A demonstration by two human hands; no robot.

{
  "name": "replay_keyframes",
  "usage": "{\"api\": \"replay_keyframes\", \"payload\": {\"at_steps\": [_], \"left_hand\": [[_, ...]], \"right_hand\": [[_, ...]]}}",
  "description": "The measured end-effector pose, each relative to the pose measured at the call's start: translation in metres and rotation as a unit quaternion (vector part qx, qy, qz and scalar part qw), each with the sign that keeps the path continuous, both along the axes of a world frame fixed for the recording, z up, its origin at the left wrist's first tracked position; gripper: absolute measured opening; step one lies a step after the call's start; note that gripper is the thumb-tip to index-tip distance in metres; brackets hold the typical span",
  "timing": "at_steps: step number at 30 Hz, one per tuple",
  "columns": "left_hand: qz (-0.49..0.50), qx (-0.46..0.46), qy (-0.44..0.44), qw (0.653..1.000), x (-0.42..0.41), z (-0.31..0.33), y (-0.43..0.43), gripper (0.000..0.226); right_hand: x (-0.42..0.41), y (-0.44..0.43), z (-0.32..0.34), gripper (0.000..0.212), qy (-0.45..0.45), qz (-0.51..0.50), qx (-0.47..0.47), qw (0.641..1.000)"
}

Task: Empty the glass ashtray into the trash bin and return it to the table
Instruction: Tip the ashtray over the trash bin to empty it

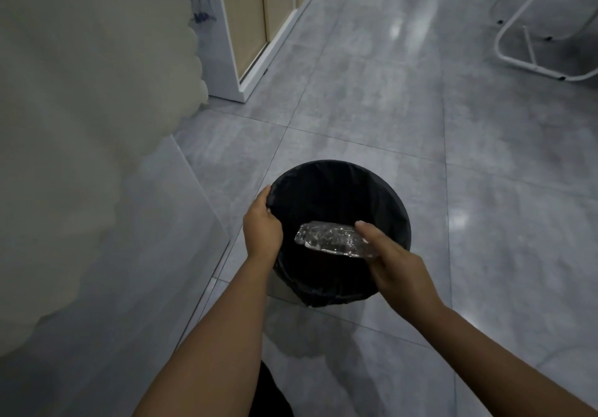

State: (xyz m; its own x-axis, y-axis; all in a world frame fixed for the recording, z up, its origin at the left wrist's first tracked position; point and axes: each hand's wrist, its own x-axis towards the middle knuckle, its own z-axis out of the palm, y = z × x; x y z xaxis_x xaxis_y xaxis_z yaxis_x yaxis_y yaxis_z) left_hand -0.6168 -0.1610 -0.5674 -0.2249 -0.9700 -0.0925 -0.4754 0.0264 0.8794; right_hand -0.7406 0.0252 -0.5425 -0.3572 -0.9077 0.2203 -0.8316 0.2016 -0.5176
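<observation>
At lower centre of the frame, the right hand [393,262] grips the glass ashtray [333,239], tilted over the mouth of the trash bin [382,190]. The left hand [261,225] clasps the bin's left rim. Risk: the smooth glass, pinched by one edge only, may slip into the bin.
</observation>
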Motion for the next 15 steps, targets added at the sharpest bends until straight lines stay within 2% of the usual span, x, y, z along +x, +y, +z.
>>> {"api": "replay_keyframes", "payload": {"at_steps": [4, 7, 12, 15], "left_hand": [[0.002, -0.007, -0.012, 1.000, -0.001, -0.004, -0.001, 0.055], [0.005, 0.002, -0.024, 1.000, -0.001, -0.004, -0.001, 0.056], [0.002, 0.012, -0.018, 1.000, -0.003, 0.000, 0.000, 0.057], [0.005, 0.013, -0.020, 1.000, -0.003, -0.004, -0.001, 0.056]], "right_hand": [[0.008, 0.005, -0.010, 0.073, 0.107, 0.102, 0.044, 0.988], [0.006, 0.003, -0.013, 0.074, 0.100, 0.108, 0.040, 0.988], [-0.001, -0.003, -0.001, 0.067, 0.097, 0.038, -0.022, 0.994], [0.004, -0.002, -0.007, 0.067, 0.104, 0.076, -0.009, 0.992]]}}
